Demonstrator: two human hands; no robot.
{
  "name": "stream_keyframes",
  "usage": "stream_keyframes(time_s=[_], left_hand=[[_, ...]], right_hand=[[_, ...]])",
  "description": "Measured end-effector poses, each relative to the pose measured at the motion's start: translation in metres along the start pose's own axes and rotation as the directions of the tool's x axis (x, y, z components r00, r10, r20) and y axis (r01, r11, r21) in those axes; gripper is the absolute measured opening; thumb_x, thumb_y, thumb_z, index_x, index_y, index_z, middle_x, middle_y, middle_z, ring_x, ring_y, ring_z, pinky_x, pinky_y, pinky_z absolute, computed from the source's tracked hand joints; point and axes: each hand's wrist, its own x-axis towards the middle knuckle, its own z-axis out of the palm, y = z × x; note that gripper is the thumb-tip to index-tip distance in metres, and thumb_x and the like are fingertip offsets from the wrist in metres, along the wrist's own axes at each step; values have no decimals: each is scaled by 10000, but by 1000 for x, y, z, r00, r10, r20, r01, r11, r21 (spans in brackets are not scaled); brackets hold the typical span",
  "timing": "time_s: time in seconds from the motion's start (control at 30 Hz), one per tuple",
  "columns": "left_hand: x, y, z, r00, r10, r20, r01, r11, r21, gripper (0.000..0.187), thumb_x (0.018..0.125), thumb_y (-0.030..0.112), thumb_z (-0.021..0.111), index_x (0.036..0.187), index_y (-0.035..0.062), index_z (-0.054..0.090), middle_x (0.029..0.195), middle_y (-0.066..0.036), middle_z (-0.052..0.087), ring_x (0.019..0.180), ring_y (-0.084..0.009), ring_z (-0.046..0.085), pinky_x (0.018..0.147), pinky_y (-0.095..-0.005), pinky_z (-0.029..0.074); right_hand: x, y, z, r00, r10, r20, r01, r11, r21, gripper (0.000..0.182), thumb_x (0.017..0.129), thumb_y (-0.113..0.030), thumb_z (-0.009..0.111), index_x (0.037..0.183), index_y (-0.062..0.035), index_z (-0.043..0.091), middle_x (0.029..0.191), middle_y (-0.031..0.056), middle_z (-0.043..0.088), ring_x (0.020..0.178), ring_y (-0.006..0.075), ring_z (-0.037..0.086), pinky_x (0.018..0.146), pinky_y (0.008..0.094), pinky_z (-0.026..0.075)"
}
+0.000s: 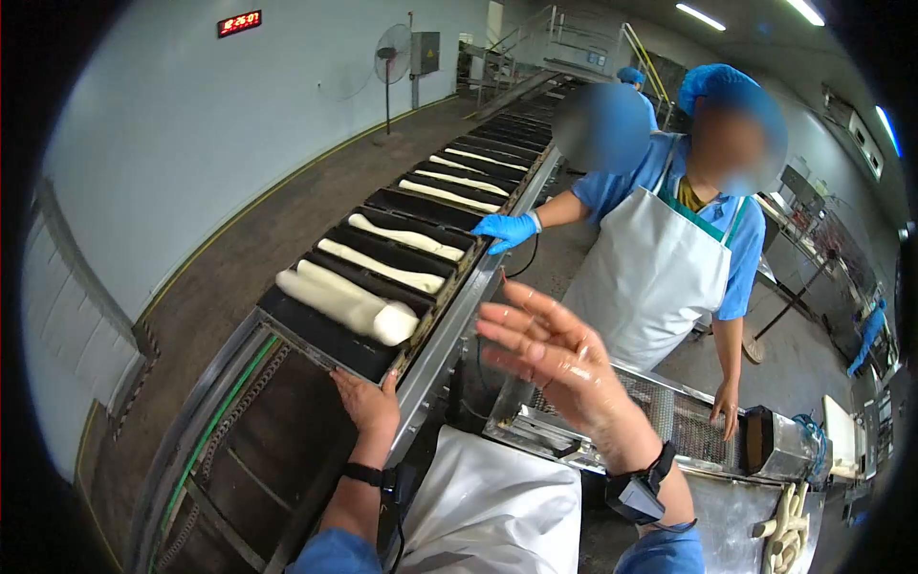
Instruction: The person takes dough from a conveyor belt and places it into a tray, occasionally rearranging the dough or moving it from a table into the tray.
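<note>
My left hand (367,404) grips the near edge of a black baking tray (296,320), its thumb near the tray's right corner. Two pale dough strips lie at that tray; the front dough strip (349,308) is blurred by motion, with its right end over the tray's right side. My right hand (559,359) is raised right of the conveyor, wet and shiny, fingers spread and holding nothing. Farther back, more trays each carry a long dough strip (381,265).
Across the conveyor rail (449,330), a co-worker's blue-gloved hand (507,230) touches the tray line. Their other hand (727,407) is by a mesh belt (660,411). Several dough strips (787,531) lie heaped at lower right. A chain (244,407) runs along the conveyor's left.
</note>
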Motion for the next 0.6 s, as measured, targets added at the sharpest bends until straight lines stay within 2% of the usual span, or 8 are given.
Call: stream_keyframes(time_s=[0.2,0.23,0.3,0.33,0.4,0.43,0.53,0.6], left_hand=[[-8,-3,-13,998,49,28,-48,998,-34,966,901,372,701,1401,-282,196,1500,-454,205,1455,-510,191,1237,-489,138],[-6,-13,-7,997,78,3,-78,997,-25,996,896,379,704,1422,-266,157,1504,-453,195,1457,-513,182,1237,-490,132],[-1,-32,8,999,46,20,-45,998,-43,1040,883,385,712,1449,-240,103,1522,-448,139,1472,-505,130,1236,-493,123],[-3,-34,1,999,34,37,-31,997,-67,1053,877,379,716,1455,-234,84,1528,-446,120,1477,-501,113,1235,-502,117],[-4,-45,-11,993,104,59,-96,988,-122,1065,834,299,750,1471,-212,66,1538,-433,109,1482,-494,101,1231,-525,101],[-8,-42,-26,991,134,8,-123,932,-340,1079,778,201,775,1497,-171,62,1550,-411,114,1478,-500,109,1228,-544,84],[7,-47,-32,943,131,-307,-241,903,-356,1064,773,119,772,1552,-65,73,1611,-297,96,1500,-424,129,1238,-477,109],[25,-32,-49,939,90,-333,-262,815,-517,923,872,112,697,1574,-2,109,1629,-233,131,1505,-374,161,1235,-466,138]], right_hand=[[-78,39,-73,939,41,-342,12,988,153,637,926,-80,653,1491,-5,368,1445,202,487,1310,326,522,1098,463,440],[-97,48,-94,899,-4,-438,89,981,174,593,897,-125,679,1434,-13,454,1368,216,565,1255,374,565,1074,480,460],[-144,50,-126,778,-69,-624,290,921,260,595,875,-166,692,1390,24,462,1358,267,540,1225,405,566,1075,510,452],[-170,50,-139,624,-79,-778,405,884,234,590,854,-189,697,1354,44,485,1379,298,499,1255,418,529,1094,520,428],[-231,58,-172,470,-177,-865,695,678,239,534,843,-128,689,1297,79,499,1358,303,446,1244,384,483,1080,478,430],[-265,65,-190,353,-211,-912,806,564,181,537,845,-110,679,1309,74,481,1312,279,471,1208,366,501,1052,474,447],[-358,87,-216,106,-171,-979,897,441,20,577,895,-219,632,1411,-38,448,1458,197,453,1316,308,472,1049,465,438],[-392,97,-210,57,-134,-989,905,425,-5,581,897,-241,623,1422,-66,447,1423,177,499,1277,299,513,1017,453,469]])
